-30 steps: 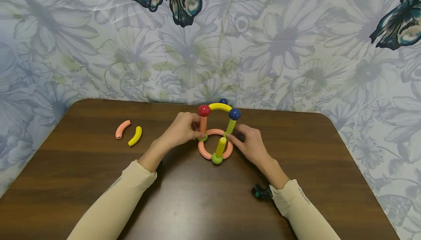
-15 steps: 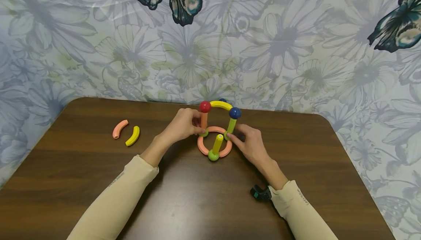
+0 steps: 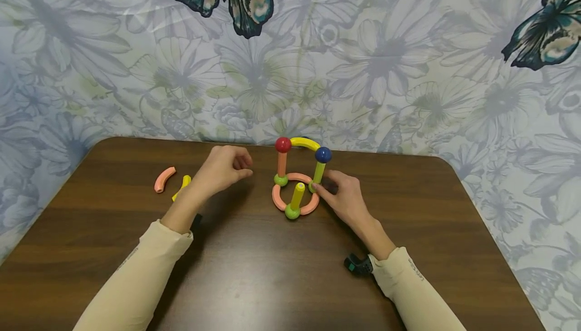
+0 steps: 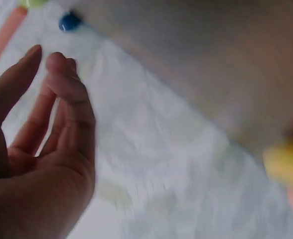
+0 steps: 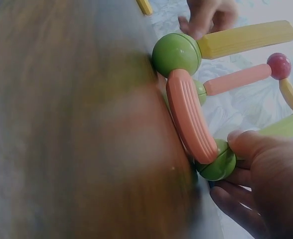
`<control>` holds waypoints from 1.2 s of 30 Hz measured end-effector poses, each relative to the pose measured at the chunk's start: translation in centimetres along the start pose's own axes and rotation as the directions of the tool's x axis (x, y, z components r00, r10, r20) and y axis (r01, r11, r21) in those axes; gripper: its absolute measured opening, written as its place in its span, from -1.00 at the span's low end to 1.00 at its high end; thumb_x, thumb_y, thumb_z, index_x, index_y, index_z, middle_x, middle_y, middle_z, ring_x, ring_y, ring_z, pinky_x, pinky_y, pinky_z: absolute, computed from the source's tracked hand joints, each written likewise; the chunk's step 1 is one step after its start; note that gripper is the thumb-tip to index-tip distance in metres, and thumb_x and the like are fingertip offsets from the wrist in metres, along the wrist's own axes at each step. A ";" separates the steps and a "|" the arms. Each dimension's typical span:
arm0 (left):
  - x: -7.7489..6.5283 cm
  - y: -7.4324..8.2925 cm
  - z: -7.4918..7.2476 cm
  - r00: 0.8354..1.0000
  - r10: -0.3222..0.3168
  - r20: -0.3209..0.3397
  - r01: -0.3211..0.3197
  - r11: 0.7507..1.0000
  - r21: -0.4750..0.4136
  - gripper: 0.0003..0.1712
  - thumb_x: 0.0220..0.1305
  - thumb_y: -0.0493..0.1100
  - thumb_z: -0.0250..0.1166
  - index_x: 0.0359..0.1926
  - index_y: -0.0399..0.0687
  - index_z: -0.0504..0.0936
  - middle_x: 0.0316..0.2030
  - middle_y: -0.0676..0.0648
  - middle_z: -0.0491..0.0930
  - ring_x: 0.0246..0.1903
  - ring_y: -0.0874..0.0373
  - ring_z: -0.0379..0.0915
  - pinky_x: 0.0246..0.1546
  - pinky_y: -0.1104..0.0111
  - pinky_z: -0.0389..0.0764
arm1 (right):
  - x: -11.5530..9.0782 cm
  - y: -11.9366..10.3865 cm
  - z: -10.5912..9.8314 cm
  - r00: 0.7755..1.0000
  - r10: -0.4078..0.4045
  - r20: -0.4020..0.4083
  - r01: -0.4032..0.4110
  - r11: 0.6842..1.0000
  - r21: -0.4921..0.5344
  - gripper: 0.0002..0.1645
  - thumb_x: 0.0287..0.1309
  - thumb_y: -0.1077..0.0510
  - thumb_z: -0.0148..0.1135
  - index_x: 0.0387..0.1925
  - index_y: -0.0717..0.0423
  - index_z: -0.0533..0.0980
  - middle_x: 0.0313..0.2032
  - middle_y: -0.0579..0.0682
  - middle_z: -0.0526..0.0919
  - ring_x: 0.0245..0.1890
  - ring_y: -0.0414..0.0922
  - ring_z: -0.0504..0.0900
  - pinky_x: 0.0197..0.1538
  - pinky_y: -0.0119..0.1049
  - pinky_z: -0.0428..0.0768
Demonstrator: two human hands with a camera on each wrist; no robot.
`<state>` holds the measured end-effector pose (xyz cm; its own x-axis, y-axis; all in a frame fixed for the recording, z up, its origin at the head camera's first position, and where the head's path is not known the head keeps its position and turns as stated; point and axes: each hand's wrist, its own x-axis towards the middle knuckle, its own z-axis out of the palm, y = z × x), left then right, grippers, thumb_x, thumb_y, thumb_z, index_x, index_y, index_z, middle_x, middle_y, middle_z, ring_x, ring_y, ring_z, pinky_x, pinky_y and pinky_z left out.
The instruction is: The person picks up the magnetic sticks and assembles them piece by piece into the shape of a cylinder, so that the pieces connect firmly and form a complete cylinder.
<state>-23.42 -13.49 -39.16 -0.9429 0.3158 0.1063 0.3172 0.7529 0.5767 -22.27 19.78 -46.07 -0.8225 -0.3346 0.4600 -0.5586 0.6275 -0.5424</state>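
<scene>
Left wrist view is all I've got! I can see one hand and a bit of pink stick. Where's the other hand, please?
Observer: The right hand has its grip on a green ball at the foot of a light green stick.
Operator: Oh! And what's on the end of the pink stick that my picture cuts off?
Observer: A red ball.
Operator: Cool. Is there any standing stick with no ball on top?
Observer: Yes, the yellow stick; its upper end is bare.
</scene>
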 end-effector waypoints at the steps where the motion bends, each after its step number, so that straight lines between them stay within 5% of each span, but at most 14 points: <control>1: -0.6 -0.3 -0.7 1.000 -0.029 -0.006 0.029 0.999 0.037 -0.83 0.22 -0.27 0.54 -0.21 -0.22 0.75 -0.38 -0.10 0.75 -0.35 0.02 0.68 -0.25 0.10 0.66 | 0.0 0.0 0.0 1.000 0.002 0.000 -0.002 1.000 -0.002 -0.74 0.25 0.07 0.54 -0.11 0.11 0.72 -0.24 0.04 0.81 -0.29 -0.07 0.81 -0.18 -0.10 0.77; 6: -3.9 -1.4 -3.8 0.981 -0.191 -0.034 0.194 0.957 0.216 -0.77 0.30 -0.13 0.52 -0.23 -0.22 0.73 -0.32 -0.19 0.74 -0.34 -0.12 0.66 -0.32 0.00 0.64 | 0.2 0.0 0.0 1.000 0.001 -0.003 -0.001 1.000 -0.009 -0.76 0.25 0.06 0.54 -0.14 0.10 0.71 -0.25 0.05 0.80 -0.31 -0.08 0.79 -0.19 -0.11 0.76; 10: -5.7 -2.2 -4.9 0.959 -0.284 -0.021 0.279 0.922 0.268 -0.72 0.30 -0.06 0.52 -0.25 -0.20 0.71 -0.32 -0.22 0.71 -0.42 -0.13 0.61 -0.48 0.05 0.57 | 0.4 0.0 -0.2 1.000 -0.012 -0.009 0.012 1.000 -0.011 -0.76 0.25 0.08 0.54 -0.13 0.10 0.71 -0.24 0.06 0.81 -0.31 -0.07 0.80 -0.20 -0.10 0.77; 20: -5.8 -4.1 -3.5 0.961 -0.276 0.029 0.261 0.934 0.245 -0.80 0.21 -0.24 0.55 -0.29 -0.23 0.68 -0.39 -0.16 0.68 -0.44 -0.09 0.61 -0.43 0.07 0.59 | 0.2 -0.1 -0.1 1.000 0.009 -0.021 -0.009 1.000 -0.001 -0.75 0.25 0.10 0.53 -0.12 0.13 0.71 -0.22 0.06 0.81 -0.32 -0.05 0.82 -0.21 -0.09 0.78; 27: -3.7 -2.7 -0.9 0.979 -0.203 0.003 0.198 0.956 0.216 -0.84 0.29 -0.21 0.50 -0.37 -0.19 0.71 -0.44 -0.11 0.69 -0.44 -0.03 0.59 -0.40 0.09 0.60 | 0.3 0.4 -0.3 0.996 0.064 -0.063 -0.064 0.998 0.004 -0.77 0.24 0.11 0.54 -0.17 0.15 0.71 -0.26 0.08 0.81 -0.33 -0.04 0.81 -0.21 -0.10 0.78; 36: 2.4 0.5 3.2 0.993 -0.115 -0.023 0.117 0.985 0.123 -0.92 0.34 -0.25 0.46 -0.30 -0.16 0.73 -0.39 -0.11 0.69 -0.38 -0.02 0.59 -0.29 0.13 0.61 | 0.2 0.9 -0.5 0.995 0.071 -0.072 -0.071 0.997 -0.003 -0.79 0.26 0.10 0.53 -0.19 0.15 0.71 -0.31 0.07 0.80 -0.38 -0.05 0.78 -0.25 -0.08 0.76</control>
<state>-25.23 -10.49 -41.21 -0.9752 0.2135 0.0573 0.2144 0.8498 0.4816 -22.94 20.62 -46.11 -0.8502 -0.2379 0.4697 -0.4983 0.6519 -0.5717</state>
